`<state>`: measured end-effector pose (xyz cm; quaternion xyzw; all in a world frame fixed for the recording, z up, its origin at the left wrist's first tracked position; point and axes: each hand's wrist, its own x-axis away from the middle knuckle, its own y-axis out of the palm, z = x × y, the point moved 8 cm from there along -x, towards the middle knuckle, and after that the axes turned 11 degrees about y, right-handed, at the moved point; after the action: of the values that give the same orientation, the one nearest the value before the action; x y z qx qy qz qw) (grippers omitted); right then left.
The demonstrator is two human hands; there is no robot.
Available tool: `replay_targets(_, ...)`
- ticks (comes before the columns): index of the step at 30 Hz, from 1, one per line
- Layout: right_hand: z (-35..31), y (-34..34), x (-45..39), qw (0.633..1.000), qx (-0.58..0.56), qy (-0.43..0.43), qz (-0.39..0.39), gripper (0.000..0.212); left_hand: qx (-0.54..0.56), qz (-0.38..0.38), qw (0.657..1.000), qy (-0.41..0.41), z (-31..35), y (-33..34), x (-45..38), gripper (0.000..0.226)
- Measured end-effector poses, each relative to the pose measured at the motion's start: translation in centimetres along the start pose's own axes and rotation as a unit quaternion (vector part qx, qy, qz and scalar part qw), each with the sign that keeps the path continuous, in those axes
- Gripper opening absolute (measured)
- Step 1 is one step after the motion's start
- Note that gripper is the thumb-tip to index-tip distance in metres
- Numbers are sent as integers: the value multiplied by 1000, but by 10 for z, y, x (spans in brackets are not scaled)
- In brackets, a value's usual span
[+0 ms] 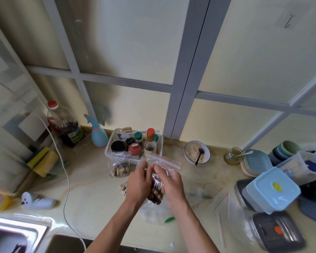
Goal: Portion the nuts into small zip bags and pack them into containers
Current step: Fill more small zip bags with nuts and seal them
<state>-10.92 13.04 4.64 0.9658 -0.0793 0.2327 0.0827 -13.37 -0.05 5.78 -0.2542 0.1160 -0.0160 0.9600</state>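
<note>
A clear zip bag [164, 164] with a red strip along its mouth is held above the counter, its lower part full of brown nuts [156, 193]. My left hand [139, 181] grips the bag's left side near the top. On the bag's right side, my right hand [169, 181] pinches the plastic. A filled small bag of nuts [119, 169] stands behind my left hand, and another one [123, 187] lies partly hidden under it. Several empty zip bags [215, 199] lie flat to the right. A light blue lidded container [273, 189] sits at the right.
A white basket of bottles and jars [133, 145] stands behind the bag, a bowl of grain with a black spoon [197, 152] to its right. Stacked plates, cups and metal-lidded boxes [277, 230] crowd the right. A sink [13, 234], white cable and sponges are at the left.
</note>
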Motion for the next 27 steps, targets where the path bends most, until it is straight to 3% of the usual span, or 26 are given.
replay_targets(4, -20, -36, -2, 998, -14, 12, 61, 26, -19, -78, 996, 34, -9, 0, -5, 23)
replay_targets(8, -27, -45, -10, 985, 169, 38, -2, 18, -74, -165, 980, 77, -17, 7, -4, 20)
replay_targets(11, -16, -50, -14, 976, 211, 59, -9, 15, -104, -203, 969, 92, -23, 12, -2, 20)
replay_targets(18, -6, -52, -17, 976, 198, 87, -14, 8, -119, -216, 967, 66, -38, 16, -3, 31)
replay_targets(21, -3, -48, -14, 982, 150, 108, -21, 7, -98, -207, 972, 58, -35, 17, -2, 21)
replay_targets(24, -1, -46, -14, 986, 117, 116, -22, 8, -75, -172, 981, 53, -35, 16, 0, 30)
replay_targets(27, 3, -41, -14, 986, 106, 124, -23, 8, -121, -105, 983, 91, -32, 12, -1, 39)
